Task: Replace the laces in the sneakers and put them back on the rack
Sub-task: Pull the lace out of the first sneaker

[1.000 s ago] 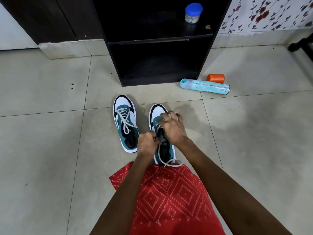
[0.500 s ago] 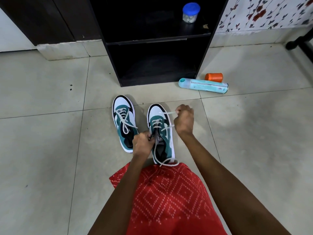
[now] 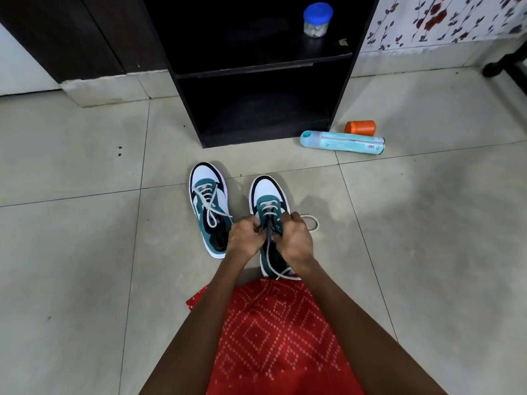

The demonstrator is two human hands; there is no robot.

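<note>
Now both the left hand (image 3: pixel 244 238) and right hand (image 3: pixel 297 241) pinch the limp, light white lace (image 3: pixel 313 221) over the teal-and-white sneaker (image 3: pixel 269 192) on the tiled floor (image 3: pixel 85 252), probably best gripped near its tip.

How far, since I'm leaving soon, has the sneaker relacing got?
Done: the left sneaker looks laced and tied. In hand: the left hand and right hand grip the lace on the right sneaker, laced partway, ends loose. Left: finish, tie, move both from floor to rack.
</note>
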